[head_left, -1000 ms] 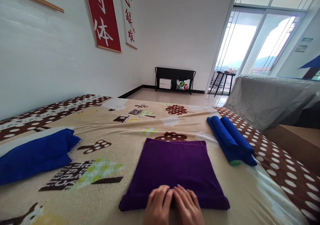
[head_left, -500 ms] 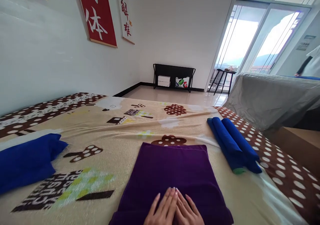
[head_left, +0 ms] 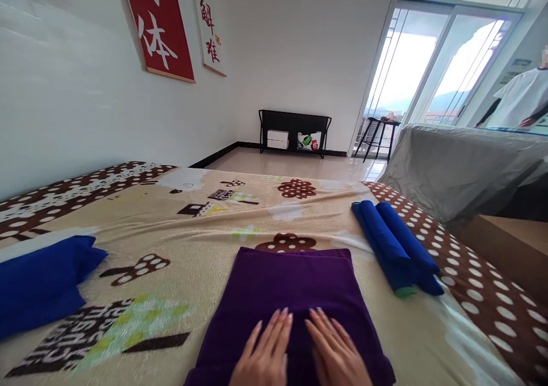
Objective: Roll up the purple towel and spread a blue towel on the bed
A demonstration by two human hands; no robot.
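A folded purple cloth (head_left: 295, 280) lies flat in front of me on a patterned blanket (head_left: 205, 249). My left hand (head_left: 263, 352) rests palm down on its near part, fingers stretched out. Beside it, my right hand (head_left: 336, 349) lies on the same cloth with its fingers extended too. A gap of purple fabric shows between the two hands. Neither hand grips anything. The wrists fall below the picture's lower edge.
Rolled blue cloths (head_left: 391, 249) lie to the right, and a crumpled blue cloth (head_left: 43, 280) to the left. Beyond the bed's right side stand a cardboard box (head_left: 509, 237) and a grey-covered object (head_left: 445, 169). A person (head_left: 520, 97) is at the far right.
My hands have moved apart on the purple cloth, the left one leftward and the right one rightward; before, their fingertips touched. More of the person at far right shows.
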